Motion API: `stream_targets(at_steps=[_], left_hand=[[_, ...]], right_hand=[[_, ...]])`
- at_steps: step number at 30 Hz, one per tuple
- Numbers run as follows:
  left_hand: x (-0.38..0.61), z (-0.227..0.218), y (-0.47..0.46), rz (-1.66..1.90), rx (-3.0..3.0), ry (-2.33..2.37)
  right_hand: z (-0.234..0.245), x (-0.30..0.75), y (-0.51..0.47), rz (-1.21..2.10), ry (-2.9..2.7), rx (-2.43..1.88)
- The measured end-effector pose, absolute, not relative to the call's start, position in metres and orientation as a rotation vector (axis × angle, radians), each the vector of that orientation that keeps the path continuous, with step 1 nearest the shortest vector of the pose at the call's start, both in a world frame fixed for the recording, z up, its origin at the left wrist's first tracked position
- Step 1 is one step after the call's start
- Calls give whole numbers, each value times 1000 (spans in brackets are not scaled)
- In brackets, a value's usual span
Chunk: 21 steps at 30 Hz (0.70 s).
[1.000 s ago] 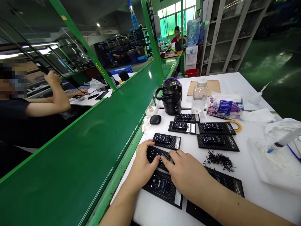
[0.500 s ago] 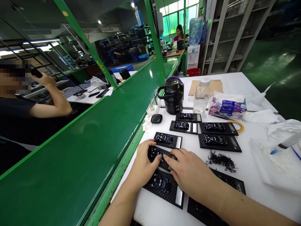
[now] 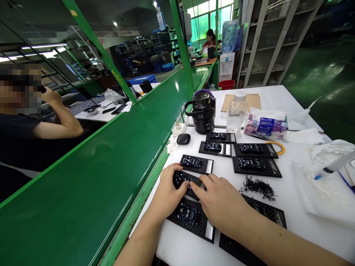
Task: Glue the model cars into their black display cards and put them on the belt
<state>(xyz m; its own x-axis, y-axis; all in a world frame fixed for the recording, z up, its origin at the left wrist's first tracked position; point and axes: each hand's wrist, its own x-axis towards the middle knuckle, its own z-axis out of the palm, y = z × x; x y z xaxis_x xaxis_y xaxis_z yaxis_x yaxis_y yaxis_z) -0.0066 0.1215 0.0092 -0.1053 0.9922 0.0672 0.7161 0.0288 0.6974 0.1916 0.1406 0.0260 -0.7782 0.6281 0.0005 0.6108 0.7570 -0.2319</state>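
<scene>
A dark blue model car (image 3: pixel 179 178) on a black carbon-patterned base lies on the white table between my hands. My left hand (image 3: pixel 166 192) curls around its left end, fingers at the far edge and thumb on the car. From the right, my right hand (image 3: pixel 217 195) grips the same piece, its fingertips pressing near my left thumb. Both hands hide parts of the car and base. Another model car (image 3: pixel 191 162) sits just beyond, and a third (image 3: pixel 189 213) lies nearer, partly under my right wrist.
More mounted cars (image 3: pixel 251 162) stand to the right, near a pile of thin black strips (image 3: pixel 259 187). Behind are a black jug (image 3: pixel 203 112), a clear bottle (image 3: pixel 237 112) and a wipes pack (image 3: pixel 266 123). A syringe (image 3: pixel 337 162) lies right. Across the green belt (image 3: pixel 111 159) sits a person.
The view has shifted slightly. Both hands stay on the same model car, with my right fingertips a little closer to my left thumb. The person at left has lowered their raised hand slightly.
</scene>
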Motion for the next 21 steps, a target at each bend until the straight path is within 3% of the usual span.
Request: stream_targets(at_steps=[21], left_hand=[[-18, 18, 148, 682, 1510, 1947]], right_hand=[[30, 199, 139, 315, -2801, -968]])
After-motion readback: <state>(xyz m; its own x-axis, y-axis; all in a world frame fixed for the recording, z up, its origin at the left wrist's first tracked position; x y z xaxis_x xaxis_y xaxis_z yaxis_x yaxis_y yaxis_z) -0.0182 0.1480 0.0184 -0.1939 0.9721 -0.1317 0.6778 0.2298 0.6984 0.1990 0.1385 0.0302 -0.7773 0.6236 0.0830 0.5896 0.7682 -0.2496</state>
